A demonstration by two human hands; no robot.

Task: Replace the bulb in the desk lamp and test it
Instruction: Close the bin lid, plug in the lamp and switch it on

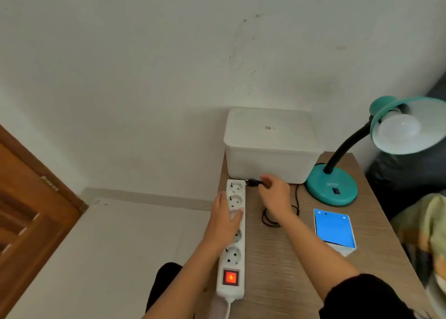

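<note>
A teal desk lamp (pixel 331 188) stands at the table's far right, its black gooseneck curving up to a shade tilted toward me. A white bulb (pixel 398 129) sits in the shade, unlit. My right hand (pixel 275 194) pinches the lamp's black plug (pixel 252 183) just beside the far end of a white power strip (pixel 233 236). My left hand (pixel 225 218) presses down on the strip's middle, gripping its edge. The strip's red switch (pixel 230 277) glows. The black cord (pixel 271 218) lies coiled under my right wrist.
A white lidded plastic box (pixel 271 145) stands at the table's back against the wall. A blue-and-white bulb carton (pixel 334 230) lies right of my right arm. A wooden door (pixel 26 217) is on the left, bedding (pixel 424 232) on the right.
</note>
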